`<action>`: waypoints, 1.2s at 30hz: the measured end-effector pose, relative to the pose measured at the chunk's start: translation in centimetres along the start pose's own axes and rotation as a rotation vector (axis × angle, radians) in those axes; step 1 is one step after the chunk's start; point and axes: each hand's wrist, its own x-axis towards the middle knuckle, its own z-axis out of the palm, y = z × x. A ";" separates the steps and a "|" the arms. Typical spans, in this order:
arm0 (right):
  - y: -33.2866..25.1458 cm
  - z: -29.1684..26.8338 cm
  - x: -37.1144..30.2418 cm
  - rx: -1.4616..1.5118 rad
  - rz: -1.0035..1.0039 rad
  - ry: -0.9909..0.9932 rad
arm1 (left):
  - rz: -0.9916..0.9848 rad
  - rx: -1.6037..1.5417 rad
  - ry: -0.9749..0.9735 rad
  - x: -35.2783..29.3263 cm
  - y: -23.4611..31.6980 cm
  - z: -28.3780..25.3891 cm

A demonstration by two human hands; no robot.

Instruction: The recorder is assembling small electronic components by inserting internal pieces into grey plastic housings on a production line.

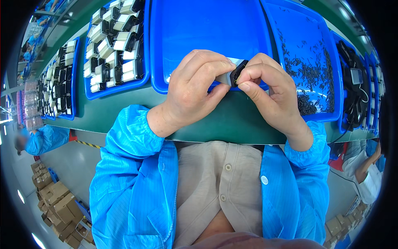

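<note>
My left hand (197, 85) grips a small white block with a black end (239, 70) between thumb and fingers, above the near edge of an empty-looking blue tray (211, 29). At the block's black end, the thumb and forefinger of my right hand (271, 89) are pinched together, touching it. Whether a tiny part sits in that pinch is hidden by the fingertips. To the right of my right hand lies a blue tray (338, 83) scattered with small black slivers (304, 103). Several similar white-and-black blocks (112, 45) fill a blue tray on my left.
Farther left, another tray (74, 79) holds more such blocks. Black devices with cables (354, 79) lie beyond the sliver tray. The green table (199, 128) ends just before my body. Co-workers' sleeves (47, 141) show at both sides, and cardboard boxes (60, 205) are stacked on the floor.
</note>
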 end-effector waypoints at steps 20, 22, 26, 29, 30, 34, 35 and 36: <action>0.3 -0.2 0.1 -0.079 -0.071 0.039 | 0.121 0.050 -0.032 0.6 0.1 -0.4; 0.3 -0.1 0.0 -0.145 -0.097 0.067 | 0.110 0.045 -0.044 0.5 0.2 -0.5; 0.3 -0.3 0.2 -0.208 -0.144 0.028 | 0.079 0.012 -0.092 0.4 0.3 -0.6; 0.2 -0.2 0.2 -0.101 -0.034 0.050 | 0.035 -0.044 -0.122 0.3 0.4 -0.6; 0.3 -0.5 0.3 -0.151 -0.076 0.033 | 0.033 -0.066 -0.160 0.4 0.4 -0.7; 0.3 -0.7 0.4 -0.206 -0.157 0.011 | 0.055 -0.114 -0.233 0.5 0.1 -1.0; 0.3 -0.6 0.4 -0.203 -0.160 0.010 | 0.054 -0.109 -0.233 0.5 0.0 -1.0; 0.4 -0.5 0.3 -0.219 -0.171 0.016 | 0.049 -0.123 -0.251 0.5 -0.1 -1.0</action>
